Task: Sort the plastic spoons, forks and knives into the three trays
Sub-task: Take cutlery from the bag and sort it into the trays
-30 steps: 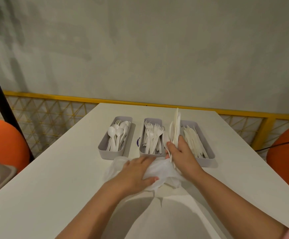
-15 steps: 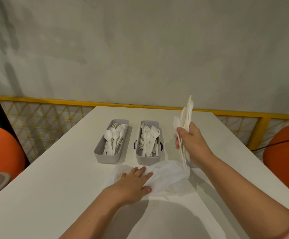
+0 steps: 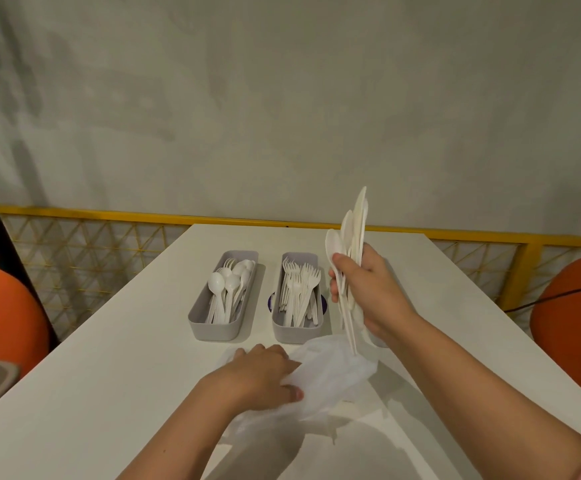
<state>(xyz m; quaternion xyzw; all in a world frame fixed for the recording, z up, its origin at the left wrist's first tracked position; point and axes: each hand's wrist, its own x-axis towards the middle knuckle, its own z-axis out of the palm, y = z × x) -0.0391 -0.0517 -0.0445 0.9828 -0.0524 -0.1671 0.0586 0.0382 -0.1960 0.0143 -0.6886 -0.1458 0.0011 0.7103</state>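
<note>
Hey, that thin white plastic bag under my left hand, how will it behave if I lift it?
Probably floppy: the plastic bag lies crumpled and creased under the left hand. Likely very light, since it looks thin and half see-through. It may slide on the smooth white table if pushed.

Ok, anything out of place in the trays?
Yes: one fork lies at the far end of the left tray, among the spoons. The middle tray seems all forks. The third tray is hidden behind the right hand.
</note>
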